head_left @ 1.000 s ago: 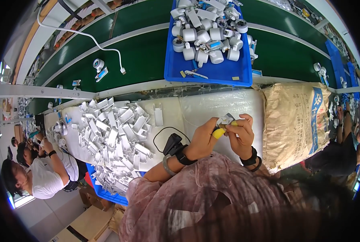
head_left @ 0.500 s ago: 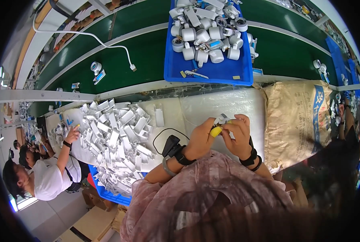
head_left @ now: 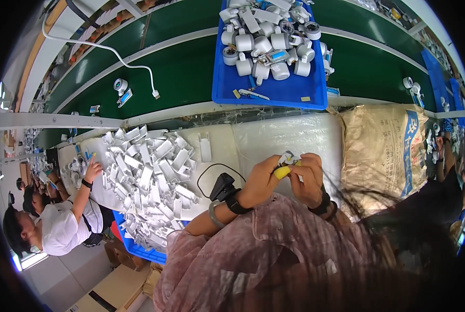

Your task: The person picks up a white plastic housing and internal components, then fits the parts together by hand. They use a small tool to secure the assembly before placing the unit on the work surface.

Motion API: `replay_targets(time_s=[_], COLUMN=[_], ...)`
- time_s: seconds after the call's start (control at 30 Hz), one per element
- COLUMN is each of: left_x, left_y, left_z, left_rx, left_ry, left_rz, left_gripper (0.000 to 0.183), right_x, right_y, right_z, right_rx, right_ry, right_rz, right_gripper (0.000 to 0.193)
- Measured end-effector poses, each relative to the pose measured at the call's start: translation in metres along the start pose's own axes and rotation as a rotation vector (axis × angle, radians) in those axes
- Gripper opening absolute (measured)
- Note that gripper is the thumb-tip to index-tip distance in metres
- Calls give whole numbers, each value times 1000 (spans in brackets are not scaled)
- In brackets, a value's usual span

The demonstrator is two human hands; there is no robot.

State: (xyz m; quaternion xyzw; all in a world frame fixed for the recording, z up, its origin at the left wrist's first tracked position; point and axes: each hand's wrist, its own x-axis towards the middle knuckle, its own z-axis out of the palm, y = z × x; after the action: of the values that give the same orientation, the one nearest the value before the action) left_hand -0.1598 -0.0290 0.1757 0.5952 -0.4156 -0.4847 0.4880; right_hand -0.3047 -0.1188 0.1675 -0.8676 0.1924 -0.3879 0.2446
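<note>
My left hand (head_left: 259, 181) and my right hand (head_left: 308, 179) meet over the plastic-covered table, in front of my chest. Between their closed fingers is a small white-and-grey part (head_left: 288, 157), partly covered by the fingertips, so its exact kind is unclear. Something yellow (head_left: 282, 172) sits at the tip of my left thumb, like a finger cover. To the left lies a big heap of white plastic housings (head_left: 146, 166); a single white housing (head_left: 205, 148) rests apart from it, nearer my hands.
A blue tray (head_left: 269, 101) of round white parts stands ahead on a green conveyor (head_left: 185, 88). A brown paper sack (head_left: 378, 156) lies right. A white cable (head_left: 138, 66) hangs at upper left. Left of the heap, a person (head_left: 66, 226) reaches in. A blue crate (head_left: 151, 254) sits below the heap.
My hands remain together on the small part, with the fingers and the part turned slightly. The white cable's end and the parts on the conveyor's left have shifted a little left.
</note>
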Motion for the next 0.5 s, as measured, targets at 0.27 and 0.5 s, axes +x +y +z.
replay_targets(time_s=[0.27,0.5], left_x=[-4,-8], left_y=[-3,-9], left_z=[7,1], left_rx=[38,120], left_ry=[121,35], left_rz=[142,52], left_gripper=[17,21], right_x=[-7,-1], right_y=[-4,-7], right_z=[4,-2], right_rx=[7,-6], right_ry=[26,-82], right_rz=[23,26], right_gripper=[30,28])
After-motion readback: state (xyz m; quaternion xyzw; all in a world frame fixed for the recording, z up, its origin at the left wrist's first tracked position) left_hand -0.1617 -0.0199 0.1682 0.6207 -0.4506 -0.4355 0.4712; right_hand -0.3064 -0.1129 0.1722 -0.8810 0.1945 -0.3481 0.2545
